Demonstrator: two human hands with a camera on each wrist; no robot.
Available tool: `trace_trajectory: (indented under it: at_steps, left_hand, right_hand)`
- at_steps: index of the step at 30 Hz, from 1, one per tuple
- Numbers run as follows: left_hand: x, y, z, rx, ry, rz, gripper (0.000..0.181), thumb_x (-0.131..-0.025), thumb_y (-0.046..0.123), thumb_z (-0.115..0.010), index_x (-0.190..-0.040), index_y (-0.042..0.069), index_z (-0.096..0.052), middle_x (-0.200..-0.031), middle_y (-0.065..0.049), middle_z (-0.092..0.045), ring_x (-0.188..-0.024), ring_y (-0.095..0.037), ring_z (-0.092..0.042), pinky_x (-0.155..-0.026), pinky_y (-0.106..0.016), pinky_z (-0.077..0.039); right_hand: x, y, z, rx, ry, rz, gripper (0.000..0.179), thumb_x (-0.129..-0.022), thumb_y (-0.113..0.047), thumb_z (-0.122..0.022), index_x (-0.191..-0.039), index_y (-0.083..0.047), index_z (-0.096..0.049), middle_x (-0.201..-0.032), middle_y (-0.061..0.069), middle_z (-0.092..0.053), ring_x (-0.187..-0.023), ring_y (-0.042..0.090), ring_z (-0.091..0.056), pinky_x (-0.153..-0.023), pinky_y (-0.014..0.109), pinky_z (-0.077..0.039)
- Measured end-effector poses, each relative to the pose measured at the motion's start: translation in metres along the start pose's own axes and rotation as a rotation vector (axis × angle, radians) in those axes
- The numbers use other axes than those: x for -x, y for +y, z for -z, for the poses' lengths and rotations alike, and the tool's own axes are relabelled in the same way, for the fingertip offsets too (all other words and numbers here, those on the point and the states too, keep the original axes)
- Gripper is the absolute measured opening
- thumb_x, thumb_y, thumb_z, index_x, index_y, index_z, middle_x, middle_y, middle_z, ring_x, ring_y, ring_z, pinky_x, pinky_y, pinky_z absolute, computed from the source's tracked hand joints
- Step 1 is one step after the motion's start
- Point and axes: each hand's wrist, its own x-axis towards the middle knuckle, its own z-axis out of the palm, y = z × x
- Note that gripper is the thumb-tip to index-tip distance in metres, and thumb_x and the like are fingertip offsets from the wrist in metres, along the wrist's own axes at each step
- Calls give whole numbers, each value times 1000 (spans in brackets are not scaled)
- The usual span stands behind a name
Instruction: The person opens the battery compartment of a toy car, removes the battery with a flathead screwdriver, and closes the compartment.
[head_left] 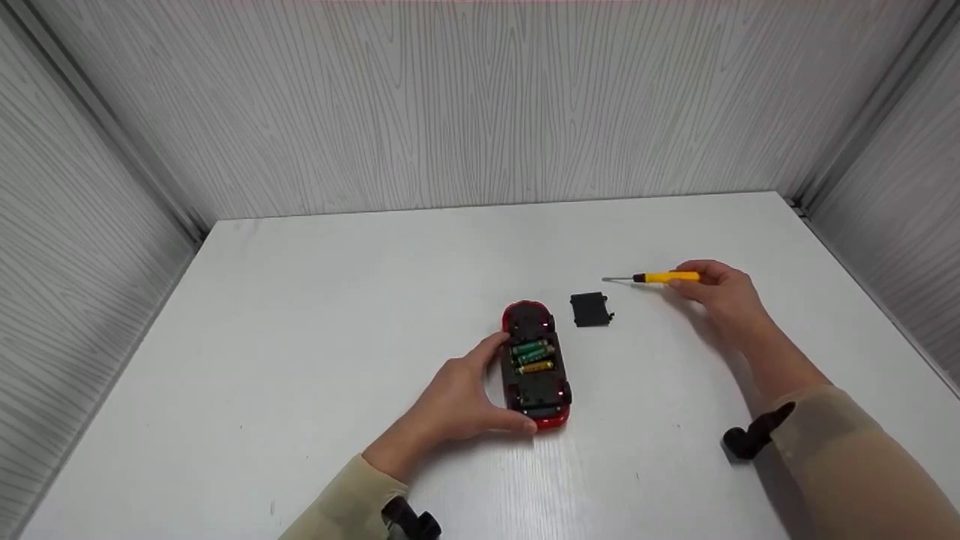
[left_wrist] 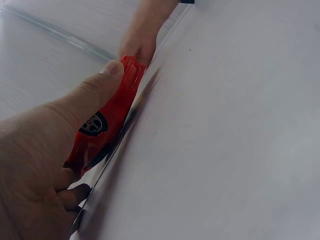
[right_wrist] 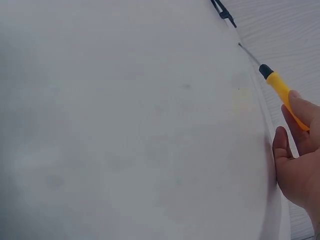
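A red toy car (head_left: 541, 390) lies upside down on the white table, its black underside facing up. In its uncovered battery compartment sit green and yellow batteries (head_left: 535, 367), one of them slanted. My left hand (head_left: 457, 397) grips the car from the left, thumb at its near end and fingers along its side. The left wrist view shows the car's red body (left_wrist: 117, 107) and one wheel beside the thumb. Between thumb and fingers, my right hand (head_left: 724, 292) pinches a screwdriver (head_left: 671, 277) by its yellow handle; the metal shaft points left.
A black battery cover (head_left: 591, 310) lies flat on the table (head_left: 337, 315), right of the car and just below the screwdriver's tip. Pale wood-grain panels (head_left: 480, 105) enclose the table at the back and both sides.
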Motion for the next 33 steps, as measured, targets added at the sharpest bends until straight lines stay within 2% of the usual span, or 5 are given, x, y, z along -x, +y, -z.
trace_trajectory:
  at_steps: [7, 14, 17, 27, 33]
  left_hand:
    - [0, 1, 1, 1, -6, 9, 129, -60, 65, -98, -166, 25, -35, -158, 2, -52, -145, -16, -47, -120, -41, -39]
    - [-1, 0, 2, 15, -1, -27, 130, -60, 64, -99, -166, 23, -36, -159, 2, -52, -146, -14, -45, -121, -40, -37]
    - [-1, 0, 1, 12, -4, -19, 131, -60, 64, -99, -166, 23, -35, -159, 2, -51, -147, -15, -45, -121, -40, -36]
    - [-1, -1, 0, 12, -4, -14, 130, -60, 66, -98, -165, 24, -36, -158, 4, -52, -145, -15, -47, -120, -41, -38]
    - [-1, -2, 0, 13, -5, -13, 129, -59, 66, -98, -165, 25, -36, -156, 5, -54, -143, -15, -48, -120, -40, -39]
  right_hand:
    - [-2, 3, 2, 42, -7, 0, 52, -103, -37, -72, -146, -10, -60, -148, 9, -56, -130, 22, -48, -112, 30, -43]
    - [-5, 5, 2, 68, -1, 16, 50, -100, -35, -77, -142, -11, -64, -141, 8, -60, -125, 21, -48, -101, 22, -44]
    - [-3, 4, 1, 88, -8, 26, 48, -100, -33, -77, -140, -10, -65, -140, 8, -60, -124, 22, -49, -98, 19, -45]
    - [-2, 3, -3, 176, -36, 36, 45, -99, -29, -78, -138, -10, -66, -139, 11, -60, -125, 28, -50, -107, 36, -44]
    - [-1, 4, -5, 226, -32, 56, 41, -101, -27, -76, -137, -10, -67, -136, 12, -62, -122, 30, -52, -104, 35, -46]
